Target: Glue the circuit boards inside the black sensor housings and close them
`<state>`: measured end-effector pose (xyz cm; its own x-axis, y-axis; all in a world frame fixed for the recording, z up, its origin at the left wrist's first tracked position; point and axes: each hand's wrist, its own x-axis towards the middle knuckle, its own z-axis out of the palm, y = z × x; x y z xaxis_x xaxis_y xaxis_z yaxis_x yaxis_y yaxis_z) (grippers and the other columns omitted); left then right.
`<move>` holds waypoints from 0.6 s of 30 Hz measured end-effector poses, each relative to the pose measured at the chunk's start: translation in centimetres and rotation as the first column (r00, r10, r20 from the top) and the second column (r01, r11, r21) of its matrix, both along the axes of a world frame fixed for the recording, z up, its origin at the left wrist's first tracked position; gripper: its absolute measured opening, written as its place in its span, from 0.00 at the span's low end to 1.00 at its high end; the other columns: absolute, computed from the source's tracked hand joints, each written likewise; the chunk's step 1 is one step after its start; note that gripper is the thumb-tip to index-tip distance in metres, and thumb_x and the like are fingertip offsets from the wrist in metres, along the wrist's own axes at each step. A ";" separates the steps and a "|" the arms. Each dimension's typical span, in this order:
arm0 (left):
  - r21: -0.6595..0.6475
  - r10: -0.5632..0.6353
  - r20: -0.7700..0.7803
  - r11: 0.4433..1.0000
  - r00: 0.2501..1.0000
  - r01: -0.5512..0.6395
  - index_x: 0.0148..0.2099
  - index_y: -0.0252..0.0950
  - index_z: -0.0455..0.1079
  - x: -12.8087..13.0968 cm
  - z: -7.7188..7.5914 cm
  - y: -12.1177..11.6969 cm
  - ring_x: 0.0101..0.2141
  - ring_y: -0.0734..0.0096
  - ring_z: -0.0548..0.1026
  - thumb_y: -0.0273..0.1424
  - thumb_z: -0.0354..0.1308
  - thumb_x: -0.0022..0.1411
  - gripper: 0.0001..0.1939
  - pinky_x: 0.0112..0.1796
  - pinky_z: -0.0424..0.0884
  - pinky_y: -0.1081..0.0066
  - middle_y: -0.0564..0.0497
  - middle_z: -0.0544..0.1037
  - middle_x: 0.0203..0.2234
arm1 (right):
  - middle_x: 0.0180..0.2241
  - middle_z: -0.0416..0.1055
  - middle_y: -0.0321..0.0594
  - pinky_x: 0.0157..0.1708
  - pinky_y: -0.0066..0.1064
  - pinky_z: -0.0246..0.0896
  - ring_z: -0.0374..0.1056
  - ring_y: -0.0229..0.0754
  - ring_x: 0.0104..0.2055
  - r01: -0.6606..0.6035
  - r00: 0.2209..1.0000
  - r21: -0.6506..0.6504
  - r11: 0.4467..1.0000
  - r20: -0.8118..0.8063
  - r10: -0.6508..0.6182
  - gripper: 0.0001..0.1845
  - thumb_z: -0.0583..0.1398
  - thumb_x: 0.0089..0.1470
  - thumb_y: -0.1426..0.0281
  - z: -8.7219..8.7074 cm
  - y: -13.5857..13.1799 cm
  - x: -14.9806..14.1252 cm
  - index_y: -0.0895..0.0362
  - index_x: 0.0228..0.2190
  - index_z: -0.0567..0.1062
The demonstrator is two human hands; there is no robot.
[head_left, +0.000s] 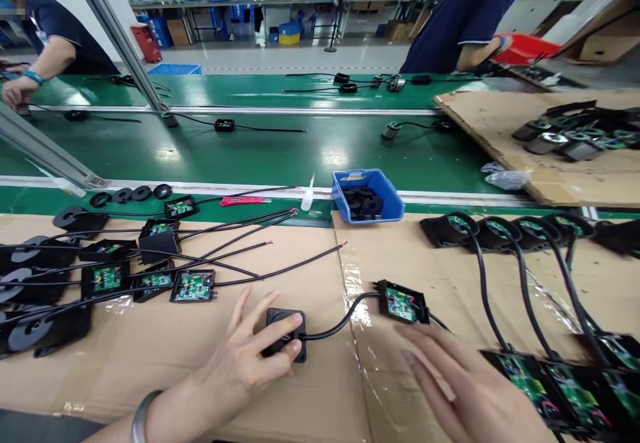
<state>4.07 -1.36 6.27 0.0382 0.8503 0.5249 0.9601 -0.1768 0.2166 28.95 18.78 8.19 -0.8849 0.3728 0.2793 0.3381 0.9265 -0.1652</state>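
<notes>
My left hand (253, 356) rests on a black square housing (285, 320). Its thumb and index finger grip the part, and the other fingers are stretched out. A black cable (345, 323) runs from the housing to a small open black box with a green circuit board (401, 302). Just below that box hovers my right hand (455, 376), slightly smeared by motion, fingers extended and nothing visible in them. Whether its fingertips touch the cable behind the box, I cannot tell.
Cabled board boxes (194, 286) lie left; more assemblies (530, 230) stand right. A blue bin (367, 176) of black rings, a red cutter (245, 200) and a small bottle (307, 198) sit along the back. Beyond is a green conveyor (280, 156), with people at work.
</notes>
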 end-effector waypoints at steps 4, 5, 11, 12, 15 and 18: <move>-0.063 -0.036 0.104 0.997 0.994 0.042 0.48 0.37 0.71 -0.2 -0.4 -0.1 0.57 0.59 0.71 0.23 0.58 0.65 0.10 0.51 0.77 0.60 0.42 0.75 0.51 | 0.39 0.71 0.55 0.34 0.46 0.70 0.73 0.56 0.37 0.208 0.973 0.263 0.942 0.038 -0.226 0.27 0.43 0.68 0.57 -2.6 2.1 2.7 0.64 0.48 0.70; -0.074 -0.026 0.141 0.997 0.990 0.037 0.48 0.37 0.71 -0.1 -0.4 -0.1 0.54 0.63 0.74 0.22 0.57 0.66 0.09 0.47 0.79 0.68 0.42 0.74 0.51 | 0.37 0.70 0.55 0.33 0.45 0.69 0.73 0.56 0.35 0.214 0.971 0.286 0.934 0.040 -0.235 0.27 0.43 0.68 0.57 -3.3 2.4 3.1 0.64 0.48 0.70; -0.068 -0.049 0.202 0.996 0.978 0.064 0.44 0.37 0.72 -0.2 -0.6 0.3 0.45 0.66 0.77 0.21 0.56 0.65 0.08 0.41 0.79 0.72 0.42 0.73 0.48 | 0.32 0.72 0.49 0.28 0.42 0.69 0.73 0.53 0.31 0.274 0.961 0.277 0.921 -0.047 -0.271 0.19 0.45 0.67 0.60 -6.5 4.2 4.5 0.58 0.38 0.70; -0.052 -0.067 0.208 0.995 0.976 0.079 0.44 0.36 0.72 -0.6 -0.6 0.5 0.45 0.65 0.78 0.22 0.57 0.64 0.08 0.41 0.79 0.72 0.41 0.73 0.48 | 0.31 0.72 0.48 0.28 0.41 0.69 0.73 0.52 0.31 0.273 0.962 0.235 0.933 -0.042 -0.271 0.17 0.46 0.66 0.61 -6.7 4.6 4.8 0.56 0.37 0.70; -0.022 -0.069 0.214 0.997 0.974 0.075 0.45 0.36 0.72 -3.0 -0.2 1.8 0.45 0.64 0.78 0.23 0.58 0.64 0.07 0.42 0.79 0.70 0.40 0.72 0.50 | 0.31 0.73 0.47 0.28 0.38 0.70 0.75 0.50 0.31 0.253 0.967 0.048 0.966 0.009 -0.254 0.14 0.48 0.65 0.62 -6.2 5.8 5.2 0.53 0.33 0.70; -0.030 -0.032 0.225 0.999 0.974 0.040 0.41 0.36 0.72 -6.3 0.6 4.3 0.47 0.63 0.77 0.23 0.59 0.63 0.05 0.46 0.77 0.66 0.40 0.73 0.50 | 0.32 0.75 0.46 0.27 0.34 0.71 0.76 0.48 0.31 0.274 0.961 -0.090 0.958 -0.002 -0.275 0.13 0.50 0.65 0.60 -4.5 6.5 4.7 0.52 0.35 0.70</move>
<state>-2.25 2.96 6.86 -0.0464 0.8679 0.4946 0.8795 -0.1993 0.4322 33.63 25.32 3.68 -0.7412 0.6245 0.2461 0.5747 0.7799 -0.2480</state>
